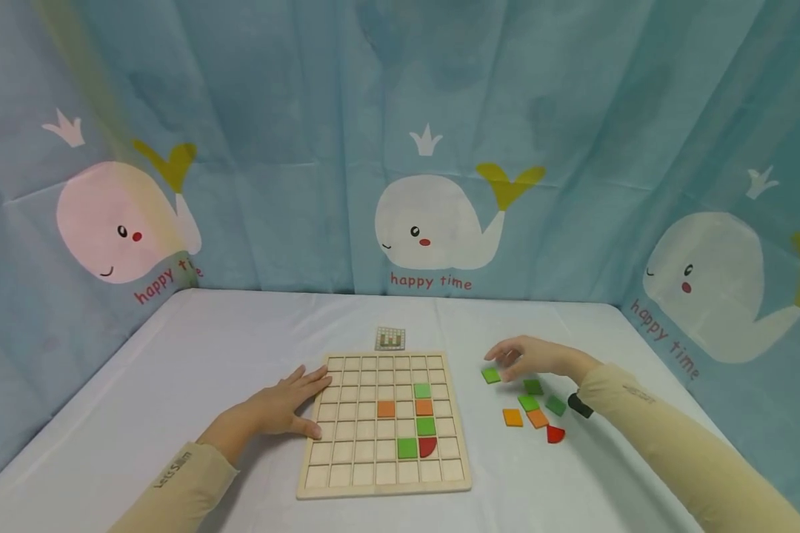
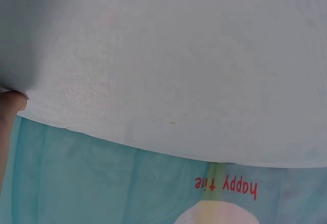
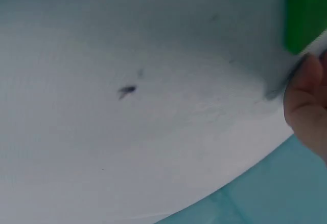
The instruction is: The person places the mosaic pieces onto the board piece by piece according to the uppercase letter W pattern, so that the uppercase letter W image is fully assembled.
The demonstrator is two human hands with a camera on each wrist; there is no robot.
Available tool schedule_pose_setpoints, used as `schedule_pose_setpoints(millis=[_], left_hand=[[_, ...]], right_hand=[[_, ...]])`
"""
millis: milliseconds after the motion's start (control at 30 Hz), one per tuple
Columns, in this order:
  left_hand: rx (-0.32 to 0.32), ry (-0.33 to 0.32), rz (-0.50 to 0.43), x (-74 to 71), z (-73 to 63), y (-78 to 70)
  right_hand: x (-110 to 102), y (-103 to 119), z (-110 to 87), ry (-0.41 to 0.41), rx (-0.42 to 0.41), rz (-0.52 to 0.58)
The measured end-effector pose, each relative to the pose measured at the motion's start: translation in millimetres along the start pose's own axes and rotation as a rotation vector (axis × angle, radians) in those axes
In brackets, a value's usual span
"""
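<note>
A square wooden grid board (image 1: 364,469) lies on the table, with green, orange and red pieces set in some of its cells. My left hand (image 1: 281,403) rests at the board's left edge, fingers spread, thumb by the lower side. My right hand (image 1: 530,357) is over the table right of the board, thumb and fingers bent loosely around a green square tile (image 1: 491,375). In the right wrist view a fingertip (image 3: 302,88) shows just beside a green tile (image 3: 306,12). Only a fingertip of the left hand (image 2: 11,104) appears in the left wrist view.
Loose pieces lie right of the board: green tiles (image 1: 528,403), orange tiles (image 1: 512,417) and a red quarter-round piece (image 1: 556,434). A small pattern card (image 1: 390,338) lies behind the board. A blue curtain (image 1: 273,185) with whales hangs behind the white table (image 1: 240,333).
</note>
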State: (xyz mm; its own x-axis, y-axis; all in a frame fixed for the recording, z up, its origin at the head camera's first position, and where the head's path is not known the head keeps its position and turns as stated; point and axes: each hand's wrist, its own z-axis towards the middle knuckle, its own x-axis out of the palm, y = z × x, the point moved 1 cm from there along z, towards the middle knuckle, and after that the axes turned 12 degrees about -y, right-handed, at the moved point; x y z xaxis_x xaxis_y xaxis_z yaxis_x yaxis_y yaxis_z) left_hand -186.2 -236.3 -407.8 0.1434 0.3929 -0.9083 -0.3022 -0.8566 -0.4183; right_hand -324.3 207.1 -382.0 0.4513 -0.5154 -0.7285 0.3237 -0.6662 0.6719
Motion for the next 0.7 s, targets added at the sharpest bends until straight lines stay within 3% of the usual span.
schedule_pose_setpoints(millis=[200, 400, 700], left_hand=[[-0.009, 0.002, -0.013, 0.8, 0.4, -2.9], [-0.034, 0.009, 0.009, 0.7, 0.7, -2.5], [-0.012, 0.002, 0.0, -2.7, 0.0, -2.7]], right_hand=[[4, -10, 7.7, 0.041, 0.049, -0.007], [7, -10, 15.2, 0.039, 0.053, -0.039], [10, -8, 19.5, 0.033, 0.044, -0.076]])
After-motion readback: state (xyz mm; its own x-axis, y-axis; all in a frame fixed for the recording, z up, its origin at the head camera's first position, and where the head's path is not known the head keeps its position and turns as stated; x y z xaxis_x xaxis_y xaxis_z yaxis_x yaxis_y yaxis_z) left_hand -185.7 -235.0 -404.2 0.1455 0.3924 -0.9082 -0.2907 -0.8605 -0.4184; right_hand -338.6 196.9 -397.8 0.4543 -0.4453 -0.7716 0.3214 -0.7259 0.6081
